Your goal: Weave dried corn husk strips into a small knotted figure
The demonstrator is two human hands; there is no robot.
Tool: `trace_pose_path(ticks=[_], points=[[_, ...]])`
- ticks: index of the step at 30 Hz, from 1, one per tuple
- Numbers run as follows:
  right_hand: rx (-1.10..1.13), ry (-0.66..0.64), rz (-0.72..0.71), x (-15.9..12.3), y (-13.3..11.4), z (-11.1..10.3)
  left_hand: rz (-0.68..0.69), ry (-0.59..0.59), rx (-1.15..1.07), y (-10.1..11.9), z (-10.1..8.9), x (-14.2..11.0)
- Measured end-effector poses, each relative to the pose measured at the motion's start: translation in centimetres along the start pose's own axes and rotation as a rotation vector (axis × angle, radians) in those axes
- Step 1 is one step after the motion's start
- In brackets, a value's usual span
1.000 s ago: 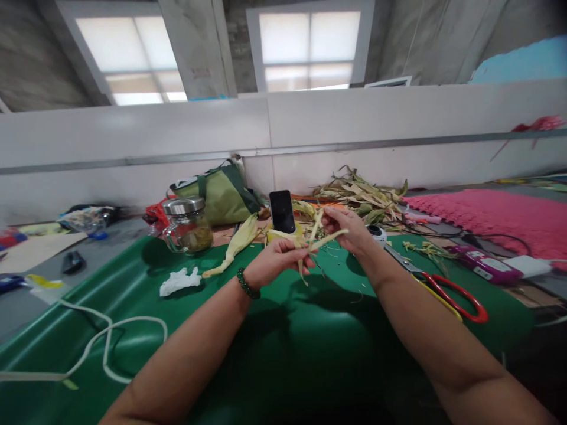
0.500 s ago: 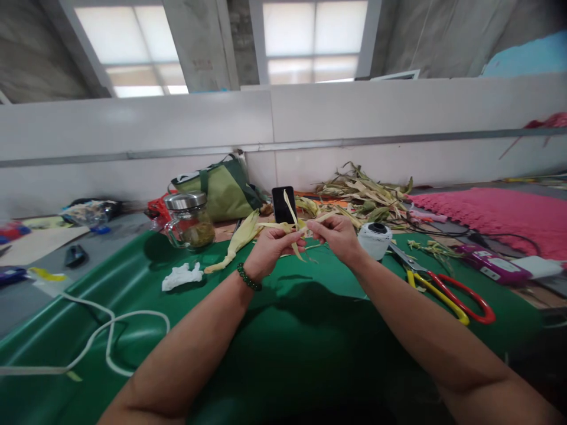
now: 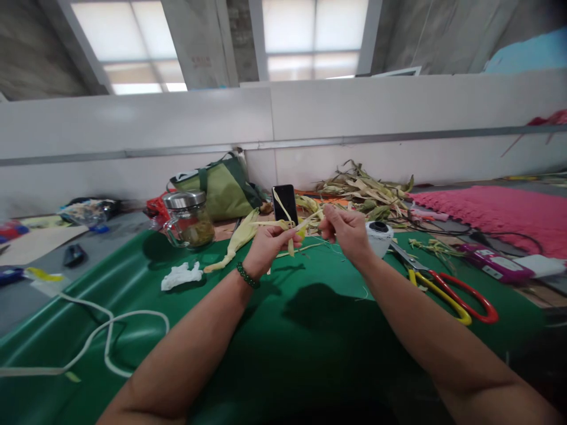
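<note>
Pale corn husk strips (image 3: 305, 222) cross one another between my two hands above the green mat. My left hand (image 3: 268, 247), with a dark green bead bracelet at the wrist, is closed in a pinch around the crossing of the strips. One end points up in front of a black phone (image 3: 284, 203). My right hand (image 3: 346, 231) is closed on a strip that stretches across from the left hand. Left of the hands lies a whole yellowish corn husk (image 3: 239, 239). Just behind my right wrist stands a white thread spool (image 3: 380, 237).
Red-and-yellow-handled scissors (image 3: 465, 295) lie right of my forearm. A glass jar mug (image 3: 190, 221), a crumpled white tissue (image 3: 181, 275) and a green bag (image 3: 228, 189) are at left. A dried husk pile (image 3: 367, 189) lies behind. White cord (image 3: 110, 321) curls at front left.
My right hand has moved right, away from my left hand, drawing the strip out between them. The upright strip end has tilted left. My left hand has hardly moved.
</note>
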State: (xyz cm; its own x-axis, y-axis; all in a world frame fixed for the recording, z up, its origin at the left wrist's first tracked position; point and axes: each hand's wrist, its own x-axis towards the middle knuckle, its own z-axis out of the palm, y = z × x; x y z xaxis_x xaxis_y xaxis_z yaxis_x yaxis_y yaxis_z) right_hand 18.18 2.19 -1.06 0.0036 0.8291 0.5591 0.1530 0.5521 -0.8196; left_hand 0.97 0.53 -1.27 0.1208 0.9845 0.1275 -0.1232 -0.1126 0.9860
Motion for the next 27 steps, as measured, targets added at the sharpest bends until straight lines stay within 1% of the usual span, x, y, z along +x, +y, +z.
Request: trace_pose_path(ticks=[2, 3, 4, 5, 7, 9, 12, 14, 18, 21, 23, 25, 27], points=[[-0.101, 0.019, -0.163, -0.2, -0.1, 0.3, 0.011, -0.047, 0.052, -0.4, 0.2, 0.1], [-0.166, 0.000, -0.223, -0.1, -0.1, 0.5, 0.024, -0.070, 0.086, -0.5, 0.3, 0.1], [-0.218, -0.048, -0.247, -0.1, 0.0, 0.6, 0.042, -0.091, 0.128, -0.7, 0.4, 0.1], [-0.245, -0.115, -0.236, 0.0, 0.1, 0.7, 0.063, -0.109, 0.173, -0.8, 0.5, 0.0], [-0.214, -0.257, -0.153, 0.3, 0.4, 0.7, 0.090, -0.143, 0.251, -0.8, 0.6, -0.1], [-0.131, -0.338, -0.077, 0.5, 0.6, 0.6, 0.096, -0.193, 0.292, -0.7, 0.6, -0.3], [-0.052, -0.331, -0.039, 0.5, 0.7, 0.7, 0.079, -0.275, 0.308, -0.6, 0.5, -0.5], [-0.080, -0.290, -0.057, 0.3, 0.8, 1.0, 0.040, -0.294, 0.274, -0.6, 0.4, -0.5], [-0.234, -0.230, -0.153, 0.0, 1.0, 1.7, -0.026, -0.224, 0.125, -0.5, 0.6, -0.4], [-0.230, -0.236, -0.148, 0.1, 1.2, 1.8, -0.068, -0.187, 0.140, -0.1, 0.6, -0.5], [-0.173, -0.282, -0.100, 0.3, 1.2, 1.6, -0.075, -0.128, 0.135, 0.3, 0.4, -0.5], [-0.078, -0.347, -0.006, 0.3, 1.1, 1.4, -0.015, -0.042, 0.087, 0.6, 0.1, -0.3], [0.069, -0.400, 0.118, 0.2, 0.9, 1.3, 0.069, 0.015, 0.060, 0.8, -0.2, -0.2]])
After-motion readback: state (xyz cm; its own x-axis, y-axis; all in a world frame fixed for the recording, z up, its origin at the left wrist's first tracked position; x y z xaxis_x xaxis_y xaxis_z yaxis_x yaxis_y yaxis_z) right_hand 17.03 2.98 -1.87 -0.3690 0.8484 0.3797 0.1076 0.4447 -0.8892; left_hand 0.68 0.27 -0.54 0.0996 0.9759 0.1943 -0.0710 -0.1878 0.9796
